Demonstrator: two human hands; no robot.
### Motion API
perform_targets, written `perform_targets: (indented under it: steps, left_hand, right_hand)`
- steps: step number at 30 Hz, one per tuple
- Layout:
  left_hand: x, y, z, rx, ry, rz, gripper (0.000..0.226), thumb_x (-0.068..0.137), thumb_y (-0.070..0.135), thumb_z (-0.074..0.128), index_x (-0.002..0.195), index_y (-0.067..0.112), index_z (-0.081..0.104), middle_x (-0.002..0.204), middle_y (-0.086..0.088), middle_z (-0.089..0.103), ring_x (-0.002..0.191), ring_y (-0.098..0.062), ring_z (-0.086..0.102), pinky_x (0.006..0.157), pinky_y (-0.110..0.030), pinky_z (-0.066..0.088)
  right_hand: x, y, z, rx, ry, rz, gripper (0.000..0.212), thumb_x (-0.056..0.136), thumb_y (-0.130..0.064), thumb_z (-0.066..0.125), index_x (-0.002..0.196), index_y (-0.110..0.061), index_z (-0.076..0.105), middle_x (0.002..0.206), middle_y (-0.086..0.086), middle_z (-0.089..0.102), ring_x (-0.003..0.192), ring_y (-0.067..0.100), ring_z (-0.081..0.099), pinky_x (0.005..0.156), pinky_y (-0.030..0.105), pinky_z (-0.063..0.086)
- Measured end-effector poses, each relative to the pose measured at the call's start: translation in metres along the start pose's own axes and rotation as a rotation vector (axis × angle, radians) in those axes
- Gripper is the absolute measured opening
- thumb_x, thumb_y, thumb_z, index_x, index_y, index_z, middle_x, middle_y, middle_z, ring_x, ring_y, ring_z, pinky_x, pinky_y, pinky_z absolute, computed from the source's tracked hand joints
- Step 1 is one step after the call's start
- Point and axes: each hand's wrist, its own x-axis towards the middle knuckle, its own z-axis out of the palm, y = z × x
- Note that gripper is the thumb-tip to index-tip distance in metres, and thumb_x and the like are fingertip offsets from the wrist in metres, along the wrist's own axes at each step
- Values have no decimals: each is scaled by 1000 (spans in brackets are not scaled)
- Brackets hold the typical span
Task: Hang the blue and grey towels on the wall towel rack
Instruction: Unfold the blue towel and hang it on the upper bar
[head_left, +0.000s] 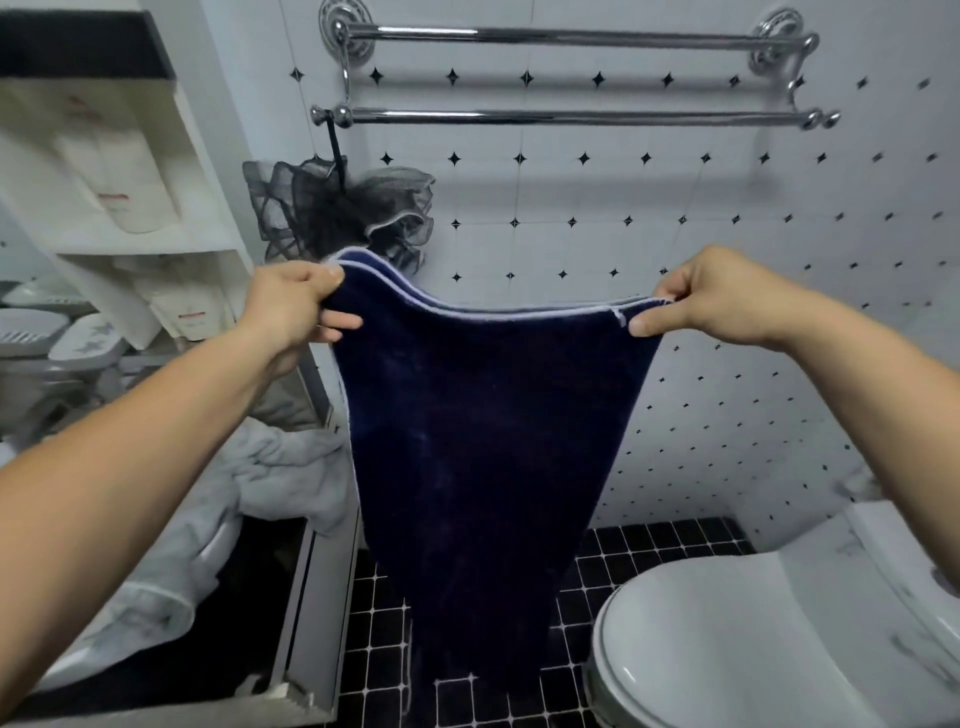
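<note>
While left hand (291, 306) and right hand (722, 301) are pinching folded blue towel (488, 441) corners taut: keeping edge level, lifting over lower rack bar (571, 117); grey towel (280, 467) waiting left.

Black-tiled floor (613, 558) with pale grout, bearing the white toilet (727, 639) at right; at left, a dark-topped cabinet (260, 623) carrying a crumpled grey towel (249, 478); white shelf unit (150, 244) holding pale bottles (124, 176)

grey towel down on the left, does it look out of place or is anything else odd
Yes: the grey towel lies crumpled in a heap at lower left, not hung. Both rack bars are bare; a mesh sponge dangles from the left end.
</note>
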Motion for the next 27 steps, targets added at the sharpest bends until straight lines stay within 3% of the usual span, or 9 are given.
perform_targets:
  steps: [3,7,13,17,20,22,25,27]
  left_hand:
    - [1,-2,-1,-12,-39,-3,16,95,22,60,79,16,60,89,-4,67,58,-17,73,38,-19,50]
    - [0,-6,6,-31,-14,-20,19,96,23,58,79,16,60,93,-1,68,60,-19,74,39,-21,51]
    - [-4,-6,18,13,-37,-47,17,96,25,56,83,14,57,98,-6,68,62,-24,75,33,-22,47]
    - [-7,-5,27,34,-35,-40,19,98,25,55,85,11,55,109,-13,65,66,-25,75,37,-25,51]
    - [-10,-6,35,-1,-9,-23,21,98,22,54,82,10,55,106,-16,65,64,-23,75,44,-24,55]
    - [-10,-8,38,-32,44,-35,20,99,20,53,83,8,55,104,-17,65,62,-21,74,49,-24,57]
    - [-11,-10,36,-84,102,-62,17,99,18,52,87,6,55,102,-20,65,62,-20,74,54,-25,60]
    - [-13,-10,35,-81,108,-52,18,99,19,53,87,6,56,98,-20,66,62,-20,74,54,-24,59]
  right_hand:
    - [8,12,-6,-145,137,67,55,70,-39,82,68,9,55,50,4,31,46,18,27,49,26,23]
    - [14,22,-5,-48,81,57,48,69,-40,82,63,1,58,41,-7,29,36,10,25,48,24,24]
    - [25,34,-6,-34,158,71,36,70,-35,82,63,-4,66,57,5,60,48,18,45,48,25,35]
    - [32,45,-6,-13,190,65,38,71,-37,82,60,-5,64,56,6,61,49,19,46,48,26,36]
    - [33,49,-9,18,213,54,40,70,-37,83,56,-6,61,51,3,56,46,17,42,48,25,33]
    - [25,50,-14,68,33,-2,46,65,-43,84,55,-7,58,47,-2,48,44,16,34,48,25,28]
    - [9,49,-14,141,-405,-145,50,60,-49,85,51,-10,54,55,8,42,52,17,30,48,24,26]
    - [10,53,-14,166,-312,-113,51,60,-48,85,54,-7,56,52,6,42,50,16,30,47,24,25]
